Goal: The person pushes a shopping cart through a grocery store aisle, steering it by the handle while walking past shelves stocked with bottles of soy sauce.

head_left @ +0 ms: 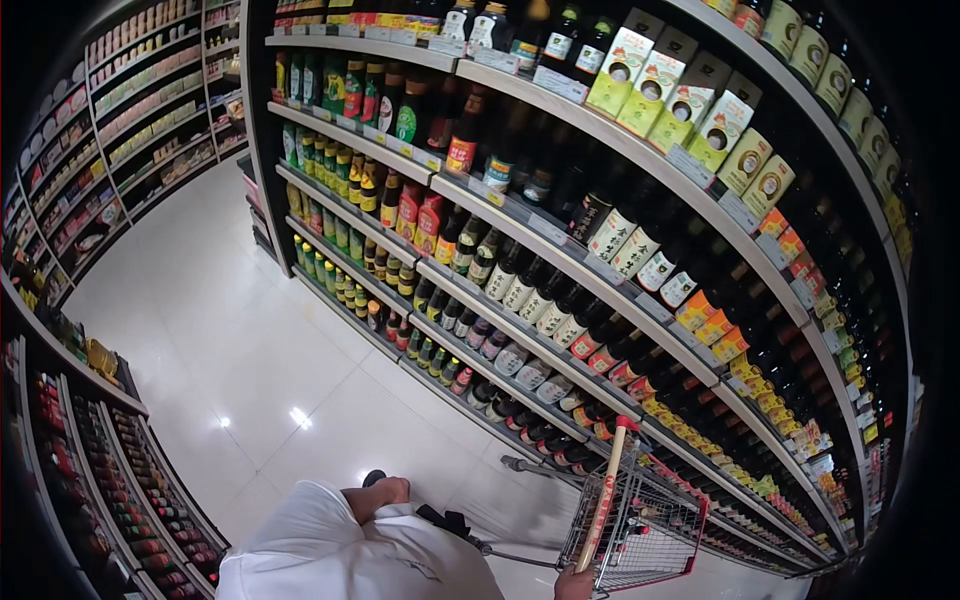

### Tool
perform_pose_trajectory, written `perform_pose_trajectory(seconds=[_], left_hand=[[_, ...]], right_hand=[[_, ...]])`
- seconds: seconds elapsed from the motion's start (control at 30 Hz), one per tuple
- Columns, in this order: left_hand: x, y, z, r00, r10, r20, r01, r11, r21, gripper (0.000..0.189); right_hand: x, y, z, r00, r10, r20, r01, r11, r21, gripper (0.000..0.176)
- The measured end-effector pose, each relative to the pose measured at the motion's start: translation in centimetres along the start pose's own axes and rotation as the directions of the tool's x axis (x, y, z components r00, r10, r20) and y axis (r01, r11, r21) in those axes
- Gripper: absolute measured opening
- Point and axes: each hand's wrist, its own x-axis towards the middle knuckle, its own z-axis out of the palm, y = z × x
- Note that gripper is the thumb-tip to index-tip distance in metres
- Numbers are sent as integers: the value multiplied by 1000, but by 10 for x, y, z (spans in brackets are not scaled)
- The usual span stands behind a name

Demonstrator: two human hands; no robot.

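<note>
At the lower right, my right hand (575,583) grips the pale handle (600,510) of a wire shopping cart (660,545) with red trim; the hand is partly cut off by the frame's bottom edge. A few small items with red parts (640,530) show in the cart, too small to name. My left hand (393,490) is in front of my white shirt (340,550), its fingers curled closed. Whatever it may hold is hidden. A dark shoe (374,477) shows just beyond this hand.
A tall shelf unit (560,230) packed with bottles and boxes curves along the right, close beside the cart. More stocked shelves (150,100) stand at the far left, and others (110,480) at the lower left. Shiny pale floor tiles (230,330) run between them.
</note>
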Motion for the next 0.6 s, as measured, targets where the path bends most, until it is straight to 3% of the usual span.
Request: perform_pose_trajectory(seconds=[0.1, 0.2, 0.3, 0.33, 0.43, 0.47, 0.53, 0.6], left_hand=[[16, -29, 11, 999, -25, -45, 23, 999, -41, 36], [-8, -40, -6, 982, -186, -17, 179, 961, -210, 43], [-23, -66, 1, 935, -348, -73, 309, 897, -317, 42], [-29, -77, 5, 912, -400, -88, 348, 870, -349, 41], [-48, -113, 24, 842, -539, -22, 510, 808, -296, 39], [-56, -126, 32, 867, -499, 6, 490, 849, -198, 39], [-73, -151, 49, 902, -426, 73, 427, 904, 0, 38], [-93, -170, 68, 912, -384, 147, 374, 923, 91, 38]], right_hand=[[-11, -15, -15, 999, 51, -16, -50, 998, 47, 78], [1, 3, 2, 1000, 18, 12, -19, 997, 76, 80], [6, 4, 20, 952, -31, -305, 48, 998, 49, 32], [7, 6, 21, 961, -11, -275, 31, 997, 70, 28], [5, -1, 16, 970, 34, -240, -16, 997, 74, 30], [2, -5, 11, 975, 61, -214, -45, 996, 77, 30], [-1, -6, 13, 947, -1, -321, 16, 999, 45, 25], [-3, -11, 11, 936, -18, -350, 33, 999, 35, 24]])
